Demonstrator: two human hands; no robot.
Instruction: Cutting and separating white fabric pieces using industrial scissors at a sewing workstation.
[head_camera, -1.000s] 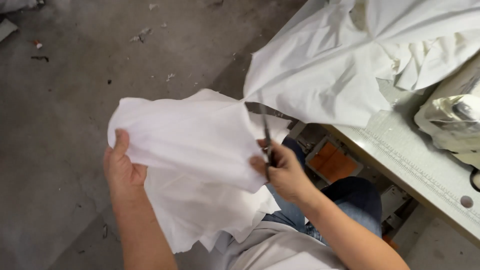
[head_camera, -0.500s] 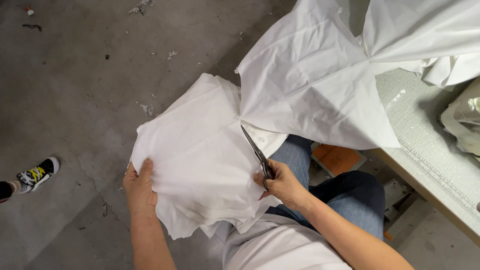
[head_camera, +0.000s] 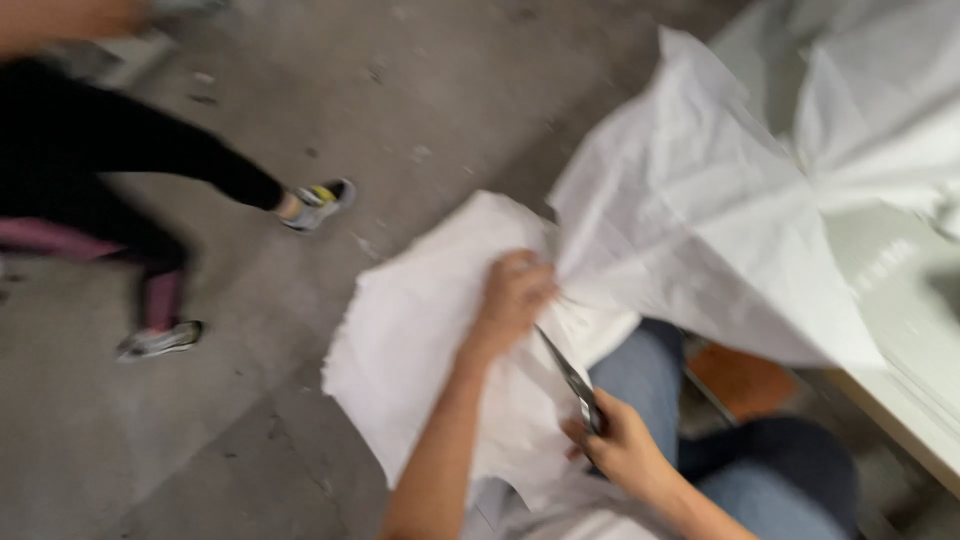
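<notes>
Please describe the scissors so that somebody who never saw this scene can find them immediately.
Start at the large white cloth held over the person's lap, beside the pale table. At its lower right edge, the right hand grips the scissors, blades pointing up toward the left hand. They are the only thin, dark metal thing against the white fabric.

Left hand (head_camera: 515, 295) grips white cloth (head_camera: 420, 330); right hand (head_camera: 625, 450) holds scissors (head_camera: 568, 375).
</notes>
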